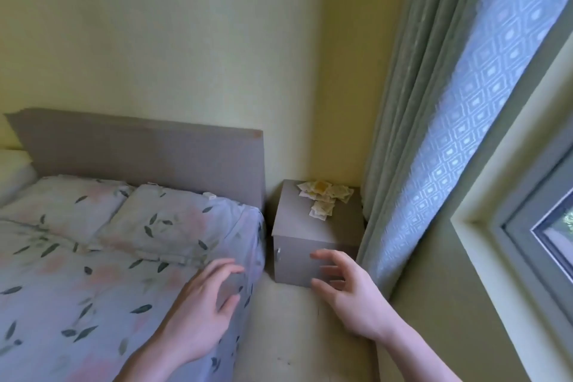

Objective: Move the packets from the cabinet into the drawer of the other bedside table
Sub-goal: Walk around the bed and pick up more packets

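1. Several packets (322,195) lie in a loose heap on the tabletop of the grey cabinet (313,245), wedged between the bed (108,257) and the curtain (412,133).
2. Both hands hang in the air, fingers spread, holding nothing: the left hand (201,313) over the bed's edge, the right hand (347,295) in front of the cabinet door.
3. The packets look flat, thin and light, probably floppy; I'd pinch them at the edges or sweep them together, since they may slide apart.
4. Their print is too small to read, and the other bedside table and its drawer are out of view.
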Action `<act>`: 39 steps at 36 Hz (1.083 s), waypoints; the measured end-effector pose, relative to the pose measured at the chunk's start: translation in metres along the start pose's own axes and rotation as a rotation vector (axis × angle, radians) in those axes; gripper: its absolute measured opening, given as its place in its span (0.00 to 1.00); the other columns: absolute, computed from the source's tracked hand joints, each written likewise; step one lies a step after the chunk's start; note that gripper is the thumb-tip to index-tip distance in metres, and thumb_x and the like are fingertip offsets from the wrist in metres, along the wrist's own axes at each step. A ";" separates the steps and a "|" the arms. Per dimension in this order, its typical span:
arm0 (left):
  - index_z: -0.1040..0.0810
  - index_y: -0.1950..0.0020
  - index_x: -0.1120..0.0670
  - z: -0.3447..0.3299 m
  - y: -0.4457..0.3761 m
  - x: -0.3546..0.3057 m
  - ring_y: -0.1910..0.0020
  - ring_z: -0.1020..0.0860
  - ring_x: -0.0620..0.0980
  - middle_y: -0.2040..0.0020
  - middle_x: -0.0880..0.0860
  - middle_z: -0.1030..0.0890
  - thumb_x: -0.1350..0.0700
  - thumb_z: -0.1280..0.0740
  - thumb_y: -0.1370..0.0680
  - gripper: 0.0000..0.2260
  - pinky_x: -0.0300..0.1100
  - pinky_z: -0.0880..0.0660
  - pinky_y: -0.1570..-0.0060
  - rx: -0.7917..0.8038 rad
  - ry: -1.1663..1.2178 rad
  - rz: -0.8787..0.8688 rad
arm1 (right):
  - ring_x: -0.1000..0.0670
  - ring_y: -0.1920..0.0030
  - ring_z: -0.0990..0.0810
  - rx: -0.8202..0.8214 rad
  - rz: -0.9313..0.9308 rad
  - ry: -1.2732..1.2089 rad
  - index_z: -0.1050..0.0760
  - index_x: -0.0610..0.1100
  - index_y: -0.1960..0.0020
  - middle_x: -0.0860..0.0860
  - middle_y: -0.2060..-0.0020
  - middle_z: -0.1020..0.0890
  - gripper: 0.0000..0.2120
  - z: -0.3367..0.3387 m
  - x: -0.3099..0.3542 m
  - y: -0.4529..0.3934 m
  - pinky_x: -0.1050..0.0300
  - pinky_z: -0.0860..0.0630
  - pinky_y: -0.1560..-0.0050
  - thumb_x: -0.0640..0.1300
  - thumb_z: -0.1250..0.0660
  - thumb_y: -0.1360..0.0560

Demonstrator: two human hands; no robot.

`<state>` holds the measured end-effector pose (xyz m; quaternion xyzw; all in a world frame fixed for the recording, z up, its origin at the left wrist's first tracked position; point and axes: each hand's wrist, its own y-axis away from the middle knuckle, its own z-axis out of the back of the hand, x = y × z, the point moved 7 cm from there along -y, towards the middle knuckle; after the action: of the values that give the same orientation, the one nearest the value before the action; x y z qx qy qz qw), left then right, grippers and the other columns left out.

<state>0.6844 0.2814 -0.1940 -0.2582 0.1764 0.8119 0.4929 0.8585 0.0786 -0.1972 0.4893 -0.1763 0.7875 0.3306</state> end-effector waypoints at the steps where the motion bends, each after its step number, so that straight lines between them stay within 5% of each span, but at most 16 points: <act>1: 0.30 0.35 0.37 0.000 -0.016 0.007 0.32 0.35 0.33 0.33 0.29 0.37 0.51 0.34 0.19 0.15 0.31 0.39 0.34 0.003 0.000 0.009 | 0.64 0.40 0.23 0.001 -0.006 0.005 0.25 0.62 0.39 0.63 0.39 0.22 0.17 0.001 -0.005 -0.017 0.62 0.23 0.39 0.46 0.29 0.23; 7: 0.29 0.35 0.38 -0.004 -0.129 0.033 0.31 0.33 0.35 0.32 0.31 0.35 0.53 0.34 0.19 0.16 0.36 0.37 0.30 0.028 0.016 0.002 | 0.64 0.40 0.23 -0.034 -0.070 -0.002 0.24 0.63 0.41 0.61 0.40 0.22 0.16 0.014 -0.040 -0.115 0.57 0.22 0.38 0.46 0.28 0.24; 15: 0.28 0.33 0.44 -0.028 -0.286 0.033 0.35 0.32 0.34 0.34 0.35 0.31 0.54 0.33 0.20 0.16 0.24 0.42 0.38 0.175 -0.004 -0.092 | 0.61 0.42 0.22 -0.111 -0.194 -0.006 0.23 0.60 0.40 0.59 0.40 0.21 0.17 0.044 -0.082 -0.213 0.55 0.21 0.40 0.44 0.27 0.25; 21: 0.27 0.34 0.43 -0.079 -0.383 0.032 0.40 0.24 0.40 0.34 0.36 0.30 0.53 0.33 0.20 0.15 0.32 0.33 0.39 0.333 0.007 -0.090 | 0.63 0.44 0.21 -0.149 -0.297 -0.002 0.25 0.59 0.39 0.59 0.40 0.21 0.18 0.075 -0.117 -0.269 0.66 0.23 0.44 0.43 0.28 0.24; 27: 0.28 0.35 0.41 -0.145 -0.462 0.037 0.43 0.25 0.38 0.34 0.37 0.31 0.51 0.33 0.21 0.15 0.37 0.30 0.36 0.449 0.033 -0.014 | 0.63 0.44 0.21 -0.113 -0.411 -0.017 0.25 0.57 0.37 0.56 0.44 0.21 0.18 0.103 -0.170 -0.344 0.76 0.28 0.51 0.43 0.29 0.24; 31: 0.28 0.39 0.38 -0.176 -0.514 0.041 0.38 0.25 0.41 0.32 0.41 0.28 0.51 0.33 0.21 0.13 0.37 0.30 0.35 0.473 0.045 0.068 | 0.59 0.41 0.21 -0.056 -0.465 -0.038 0.25 0.61 0.39 0.54 0.44 0.20 0.17 0.118 -0.207 -0.401 0.64 0.23 0.44 0.45 0.28 0.24; 36: 0.26 0.33 0.45 -0.208 -0.574 0.052 0.44 0.24 0.39 0.34 0.43 0.28 0.52 0.32 0.20 0.15 0.25 0.32 0.49 0.517 0.065 0.213 | 0.63 0.49 0.23 -0.034 -0.556 -0.087 0.26 0.53 0.39 0.54 0.49 0.20 0.15 0.139 -0.257 -0.471 0.76 0.28 0.62 0.39 0.29 0.23; 39: 0.25 0.33 0.47 -0.227 -0.610 0.064 0.44 0.23 0.43 0.35 0.47 0.26 0.51 0.32 0.21 0.17 0.31 0.30 0.43 0.492 0.042 0.284 | 0.61 0.56 0.24 -0.036 -0.608 -0.077 0.27 0.51 0.38 0.56 0.54 0.22 0.15 0.151 -0.293 -0.506 0.74 0.29 0.63 0.39 0.30 0.22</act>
<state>1.2591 0.4795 -0.4344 -0.1201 0.4129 0.8001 0.4182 1.3963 0.2497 -0.4113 0.5432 -0.0483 0.6299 0.5529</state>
